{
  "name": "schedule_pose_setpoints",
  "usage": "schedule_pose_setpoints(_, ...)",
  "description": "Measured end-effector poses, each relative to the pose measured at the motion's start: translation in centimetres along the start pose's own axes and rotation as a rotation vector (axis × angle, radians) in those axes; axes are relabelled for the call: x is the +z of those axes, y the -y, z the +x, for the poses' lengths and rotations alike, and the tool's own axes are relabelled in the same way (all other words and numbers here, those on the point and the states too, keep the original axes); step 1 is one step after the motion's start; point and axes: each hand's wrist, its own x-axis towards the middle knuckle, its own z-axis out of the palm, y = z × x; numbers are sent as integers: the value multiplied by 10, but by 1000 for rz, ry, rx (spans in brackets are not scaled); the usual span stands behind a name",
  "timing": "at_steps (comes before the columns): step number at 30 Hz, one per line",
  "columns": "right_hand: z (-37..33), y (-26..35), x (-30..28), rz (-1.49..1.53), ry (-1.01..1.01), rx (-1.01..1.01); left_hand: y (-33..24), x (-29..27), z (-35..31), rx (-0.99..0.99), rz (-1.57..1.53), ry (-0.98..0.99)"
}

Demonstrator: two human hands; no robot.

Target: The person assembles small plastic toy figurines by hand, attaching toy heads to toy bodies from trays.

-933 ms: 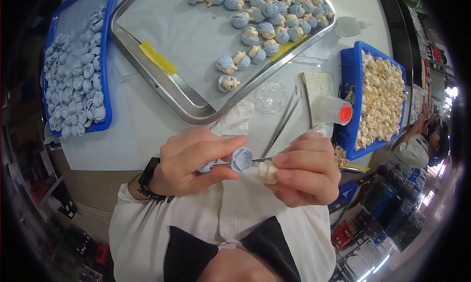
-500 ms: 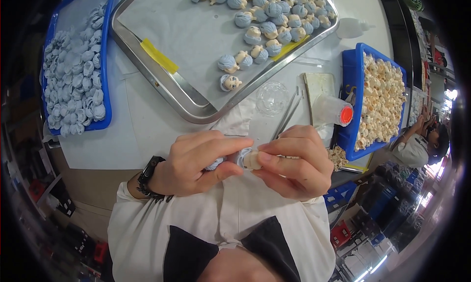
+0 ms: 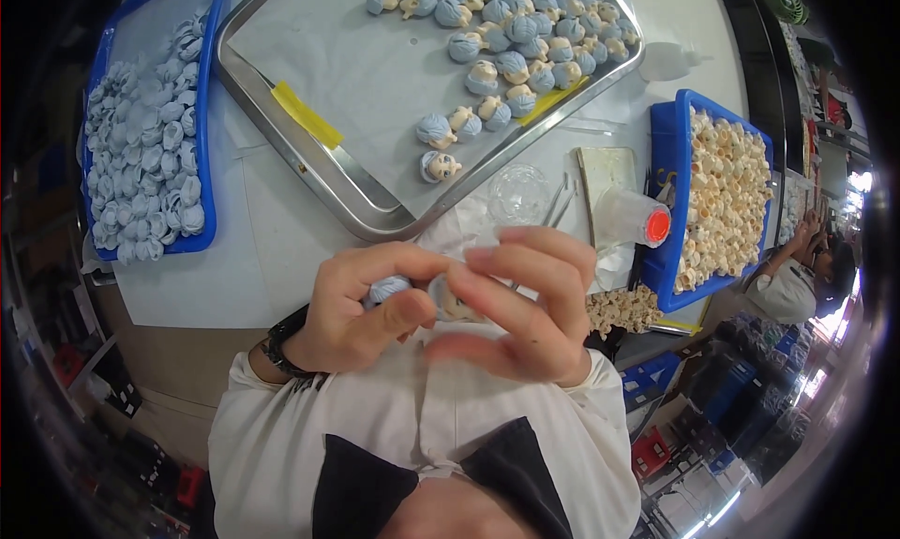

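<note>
My left hand [image 3: 361, 305] is closed around small doll parts near the table's front edge. A pale blue hair piece [image 3: 388, 288] shows inside its curled fingers. Between its fingertips and my right hand is a small doll head [image 3: 454, 305], cream-coloured with pale blue hair at its left side; it is blurred and partly covered. My right hand [image 3: 539, 309] has its fingers apart around that head, the thumb smeared by motion and set away from it. Whether a right fingertip touches the head is hard to see.
A metal tray [image 3: 382, 222] holds several blue-haired doll heads. At left stands a blue bin [image 3: 208, 155] of blue hair pieces; at right, another blue bin [image 3: 664, 211] of cream parts. Tweezers [image 3: 560, 202], a clear round dish [image 3: 518, 194] and a red-capped cup [image 3: 630, 217] lie between.
My right hand has loosened its pinch on the doll head, its fingers spreading and shifting up and left. My left hand has moved slightly left.
</note>
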Motion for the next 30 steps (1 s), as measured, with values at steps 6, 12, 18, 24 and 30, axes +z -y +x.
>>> schedule_pose_setpoints(6,-5,-21,31,43,-69,-53,-1,1,-2,-98,22,-113)
schedule_pose_setpoints(12,4,-29,36,104,3,-18,9,-13,-2,108,340,-203)
schedule_pose_setpoints(18,5,-45,36,-255,150,141,1,-33,-9,397,-775,-381)
schedule_pose_setpoints(24,23,-33,30,-488,50,255,-3,-20,-1,-132,-1098,-138)
schedule_pose_setpoints(30,-32,-43,-133,-737,-571,576,2,-14,6,-98,-722,206)
